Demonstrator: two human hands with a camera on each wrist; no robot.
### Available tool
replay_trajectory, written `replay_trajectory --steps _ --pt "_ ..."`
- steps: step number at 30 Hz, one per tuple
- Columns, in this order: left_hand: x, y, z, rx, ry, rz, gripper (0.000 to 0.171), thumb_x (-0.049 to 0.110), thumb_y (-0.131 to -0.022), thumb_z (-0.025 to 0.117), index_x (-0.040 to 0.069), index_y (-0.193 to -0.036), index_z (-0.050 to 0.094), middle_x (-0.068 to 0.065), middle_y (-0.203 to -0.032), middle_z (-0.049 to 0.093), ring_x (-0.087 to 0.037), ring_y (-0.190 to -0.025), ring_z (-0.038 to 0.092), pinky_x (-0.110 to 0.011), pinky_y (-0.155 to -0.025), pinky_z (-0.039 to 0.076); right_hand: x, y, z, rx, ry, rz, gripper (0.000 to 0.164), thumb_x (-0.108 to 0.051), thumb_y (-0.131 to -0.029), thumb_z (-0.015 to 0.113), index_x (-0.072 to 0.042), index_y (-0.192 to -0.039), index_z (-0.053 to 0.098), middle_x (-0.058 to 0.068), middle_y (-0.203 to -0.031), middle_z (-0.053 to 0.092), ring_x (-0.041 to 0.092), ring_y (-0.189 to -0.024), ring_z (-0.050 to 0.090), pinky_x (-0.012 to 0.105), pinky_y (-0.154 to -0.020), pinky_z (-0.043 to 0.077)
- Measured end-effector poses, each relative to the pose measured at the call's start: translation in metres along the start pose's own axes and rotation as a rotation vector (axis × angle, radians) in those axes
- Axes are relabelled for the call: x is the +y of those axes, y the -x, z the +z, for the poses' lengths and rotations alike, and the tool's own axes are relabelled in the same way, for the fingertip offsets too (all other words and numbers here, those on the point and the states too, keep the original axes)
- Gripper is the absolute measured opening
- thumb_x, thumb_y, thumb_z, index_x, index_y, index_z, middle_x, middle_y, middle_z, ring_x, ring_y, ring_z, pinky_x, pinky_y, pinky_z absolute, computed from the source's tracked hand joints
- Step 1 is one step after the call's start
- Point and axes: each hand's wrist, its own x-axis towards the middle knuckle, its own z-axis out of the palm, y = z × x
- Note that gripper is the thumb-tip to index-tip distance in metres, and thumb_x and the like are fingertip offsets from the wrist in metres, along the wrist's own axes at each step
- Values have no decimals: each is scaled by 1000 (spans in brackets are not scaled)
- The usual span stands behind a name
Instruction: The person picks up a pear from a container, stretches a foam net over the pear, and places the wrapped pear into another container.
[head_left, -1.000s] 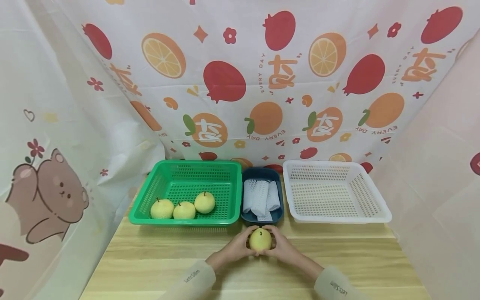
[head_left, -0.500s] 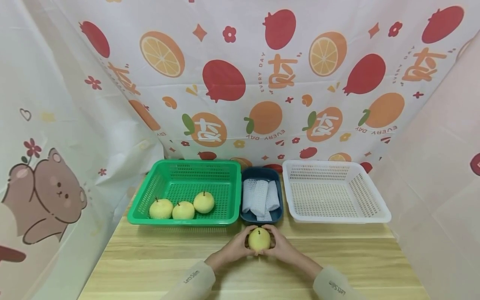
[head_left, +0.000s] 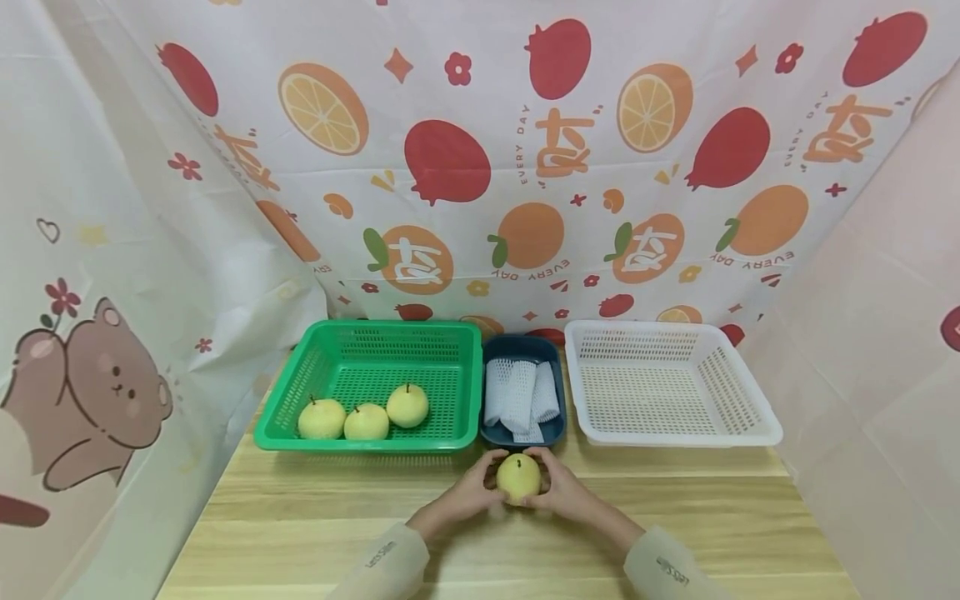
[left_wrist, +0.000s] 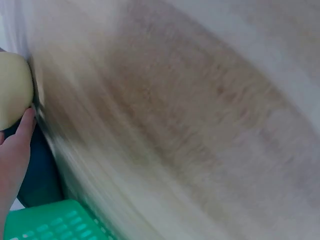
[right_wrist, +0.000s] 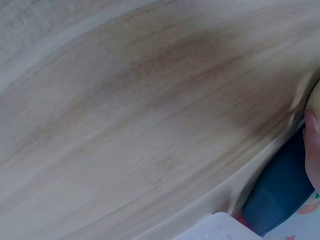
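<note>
A yellow pear (head_left: 518, 477) sits on the wooden table (head_left: 300, 517), just in front of the dark blue tray (head_left: 553, 354). My left hand (head_left: 471, 495) cups its left side and my right hand (head_left: 564, 492) cups its right side, fingers curled round the fruit. The left wrist view shows the pear (left_wrist: 12, 90) at the left edge with a fingertip (left_wrist: 22, 131) against it. The right wrist view catches only a finger (right_wrist: 312, 150) at the right edge, beside the blue tray (right_wrist: 280, 195).
A green basket (head_left: 450, 342) at back left holds three pears (head_left: 365, 421). The dark blue tray holds white foam nets (head_left: 521, 396). A white basket (head_left: 750, 400) stands at back right. Printed fruit curtains close in the back and sides.
Both hands have stayed round the pear; the left fingers shifted slightly on it. The pear has hardly moved.
</note>
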Motion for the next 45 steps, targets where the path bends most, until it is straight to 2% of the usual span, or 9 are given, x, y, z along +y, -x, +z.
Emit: replay_trajectory --steps 4,8,10,12,14,16,27,32,45 --pt "4 1 1 215 83 -114 32 14 -97 46 -10 -119 43 -21 -104 55 -35 -95 55 -40 -77 48 -3 2 1 -14 -30 16 67 0 -75 74 7 -129 33 25 -126 40 39 -110 46 37 -80 49" --pt "8 -6 5 435 44 -303 44 31 -98 44 -11 -90 52 -9 -72 51 -22 -65 51 -33 -58 44 11 2 3 -7 -32 13 70 -2 -75 75 5 -130 33 25 -127 39 40 -112 45 36 -81 49" --pt "9 -11 8 493 30 -354 54 37 -97 45 -16 -94 54 -19 -78 56 -28 -71 54 -37 -64 46 21 2 4 -3 -16 16 71 -6 -75 76 3 -131 33 24 -128 39 40 -112 44 33 -81 48" --pt "8 -17 12 529 61 -393 64 41 -95 46 -21 -108 50 -32 -99 55 -37 -93 55 -43 -80 46 30 1 3 -3 -7 20 73 -9 -75 77 1 -132 33 22 -130 38 38 -114 44 31 -82 48" --pt "6 -22 15 557 98 -399 73 41 -95 46 -24 -126 33 -40 -123 40 -45 -115 40 -50 -93 36 35 1 2 -3 5 14 73 -12 -75 77 -1 -132 33 20 -130 39 37 -113 45 29 -82 48" --pt "4 -27 18 588 149 -409 73 39 -95 47 -22 -130 28 -40 -130 32 -46 -122 31 -52 -98 30 37 1 1 -8 5 12 74 -14 -75 77 -1 -132 33 20 -129 39 36 -112 47 28 -82 48" --pt "-2 -36 20 606 228 -340 63 25 -96 49 -11 -139 22 -31 -141 22 -40 -129 20 -48 -104 20 39 3 2 -10 -12 27 75 -16 -75 77 -1 -134 32 20 -132 36 35 -113 46 27 -82 47" --pt "1 -39 23 584 279 -282 62 16 -96 49 -8 -142 16 -30 -142 19 -38 -130 19 -45 -104 21 39 5 1 0 -12 8 75 -16 -75 77 -4 -134 33 21 -132 36 37 -113 45 28 -82 48" --pt "4 -42 30 558 317 -246 61 10 -95 51 -6 -143 16 -31 -142 19 -41 -129 20 -47 -103 24 23 11 -5 5 30 -21 74 -6 -76 75 4 -136 33 22 -131 37 38 -112 45 31 -82 48"
